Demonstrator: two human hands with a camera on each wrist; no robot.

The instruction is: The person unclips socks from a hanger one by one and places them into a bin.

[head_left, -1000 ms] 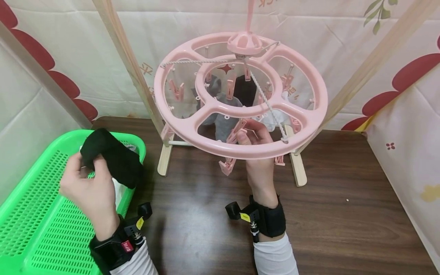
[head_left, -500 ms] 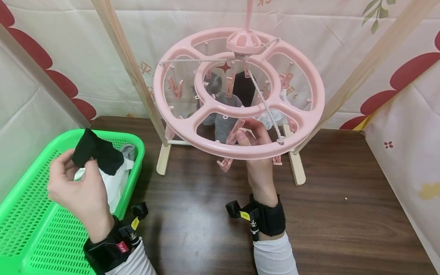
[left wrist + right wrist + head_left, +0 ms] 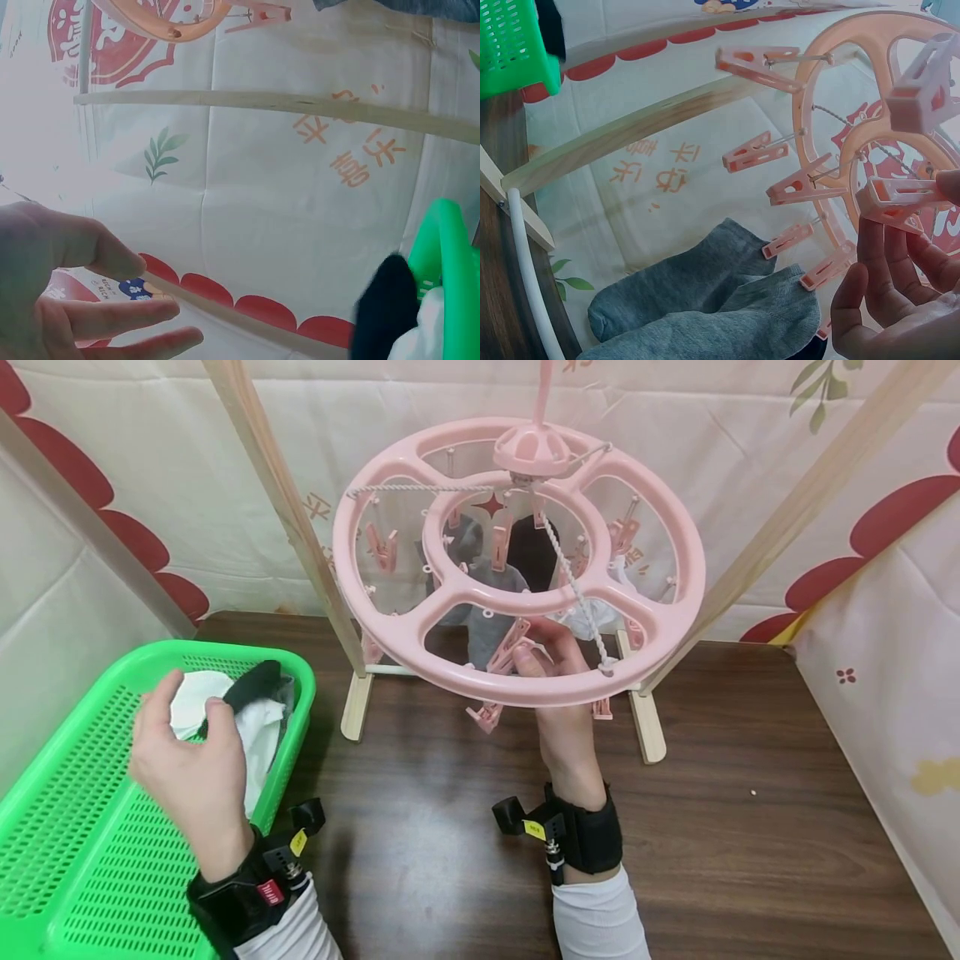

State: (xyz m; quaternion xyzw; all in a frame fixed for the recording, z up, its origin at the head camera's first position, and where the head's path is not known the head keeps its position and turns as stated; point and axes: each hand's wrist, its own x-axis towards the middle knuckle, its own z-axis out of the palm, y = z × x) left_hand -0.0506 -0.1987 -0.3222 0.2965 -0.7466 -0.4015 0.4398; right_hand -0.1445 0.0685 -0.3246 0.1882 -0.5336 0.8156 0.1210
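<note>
My left hand is over the green basket, thumb and fingers spread apart with nothing between them. Just past its fingertips a black sock lies among white and grey pieces of cloth at the basket's right end; in the left wrist view this black sock overlaps the basket's rim. Under the pink round hanger, my right hand pinches a pink clothespin between thumb and fingers. Grey socks hang from other clips close to that hand.
A wooden stand with slanted posts and feet surrounds the hanger. Behind hang a black sock and a white cloth piece. Several unused clips dangle around the ring. Printed fabric walls enclose the brown table.
My left hand has let go of the black sock, which has dropped into the basket. The right hand keeps hold of the clothespin while the hanger has shifted slightly left.
</note>
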